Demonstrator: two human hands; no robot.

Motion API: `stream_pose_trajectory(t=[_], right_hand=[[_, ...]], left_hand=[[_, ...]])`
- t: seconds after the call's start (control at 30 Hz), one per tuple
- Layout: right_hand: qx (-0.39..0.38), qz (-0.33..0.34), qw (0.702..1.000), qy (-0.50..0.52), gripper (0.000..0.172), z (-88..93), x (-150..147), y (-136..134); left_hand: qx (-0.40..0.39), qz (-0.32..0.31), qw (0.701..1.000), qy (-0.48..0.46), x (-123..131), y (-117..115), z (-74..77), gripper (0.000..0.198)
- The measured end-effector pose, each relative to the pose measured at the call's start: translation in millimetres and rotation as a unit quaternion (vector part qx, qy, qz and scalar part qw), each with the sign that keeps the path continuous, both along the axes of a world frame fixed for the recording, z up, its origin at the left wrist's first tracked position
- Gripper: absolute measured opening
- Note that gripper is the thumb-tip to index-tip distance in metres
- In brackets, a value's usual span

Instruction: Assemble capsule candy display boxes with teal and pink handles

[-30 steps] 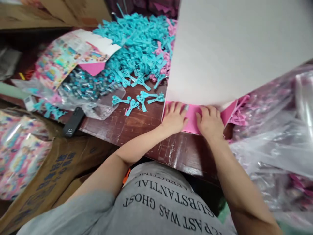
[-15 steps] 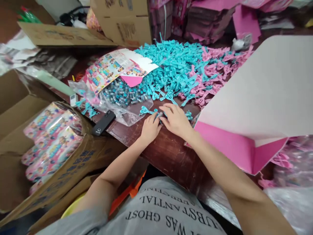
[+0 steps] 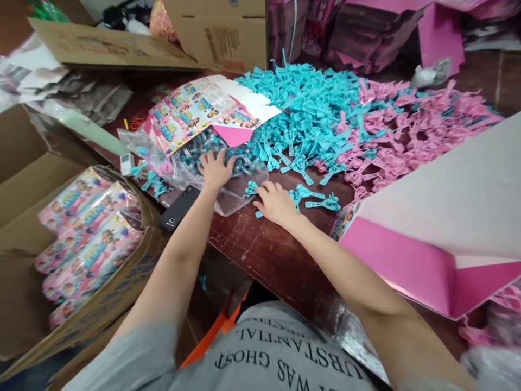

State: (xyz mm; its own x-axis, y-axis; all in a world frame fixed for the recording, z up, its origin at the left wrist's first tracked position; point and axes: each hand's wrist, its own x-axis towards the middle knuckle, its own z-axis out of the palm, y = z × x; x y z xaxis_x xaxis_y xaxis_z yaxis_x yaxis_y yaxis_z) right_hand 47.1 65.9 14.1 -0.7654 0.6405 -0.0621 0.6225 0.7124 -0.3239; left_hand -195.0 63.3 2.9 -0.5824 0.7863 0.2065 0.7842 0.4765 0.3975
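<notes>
My left hand (image 3: 217, 169) reaches onto a pile of small clear capsules with blue ends (image 3: 199, 155). Its fingers are spread over the near part of the pile, and nothing shows held in it. Low over the table's front part, my right hand (image 3: 279, 203) has its fingers loosely curved and apart. A turquoise plastic piece (image 3: 251, 189) lies by its fingertips, and the palm's underside is hidden. Beyond the right hand are several similar turquoise pieces (image 3: 323, 202). The capsules rest on a clear plastic bag (image 3: 232, 198), partly under a printed card sheet (image 3: 191, 111).
Heaps of turquoise pieces (image 3: 305, 108) and pink pieces (image 3: 407, 130) cover the back. An open pink-and-white box (image 3: 401, 260) stands at right. A carton (image 3: 122, 288) at left holds printed packs (image 3: 95, 255). A black phone (image 3: 180, 207) lies at the table edge.
My left hand has moved from beside my right hand, left and away from me, onto the capsule pile. My right hand has stayed near the turquoise pieces. The view has shifted slightly.
</notes>
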Motion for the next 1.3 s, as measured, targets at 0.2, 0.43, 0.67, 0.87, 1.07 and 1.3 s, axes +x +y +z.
stream_pose_trajectory(t=[0.2, 0.43, 0.67, 0.87, 1.07, 1.3], right_hand=[[-0.022, -0.024, 0.999, -0.015, 0.045, -6.9, 21, -12], [0.007, -0.076, 0.997, -0.028, 0.031, -12.9, 45, -32], [0.077, -0.098, 0.992, 0.026, 0.036, 3.4, 67, -16], [0.074, -0.051, 0.994, -0.056, 0.033, 7.2, 48, 2], [0.004, -0.116, 0.985, 0.127, 0.046, 19.3, 90, -13], [-0.173, -0.092, 0.93, 0.31, 0.042, 0.8, 127, -54]], left_hand=[[-0.059, -0.079, 0.995, 0.035, 74, -21, -20.7, 0.044], [0.023, -0.202, 0.979, 0.007, 109, -21, -33.8, 0.038], [0.103, -0.299, 0.947, 0.05, 120, -83, -27.0, 0.029], [0.01, -0.403, 0.914, 0.041, 149, -110, -41.6, 0.016], [0.068, -0.369, 0.921, -0.103, 132, -129, -25.8, 0.028], [0.099, -0.222, 0.92, -0.307, 108, -157, -18.8, 0.011]])
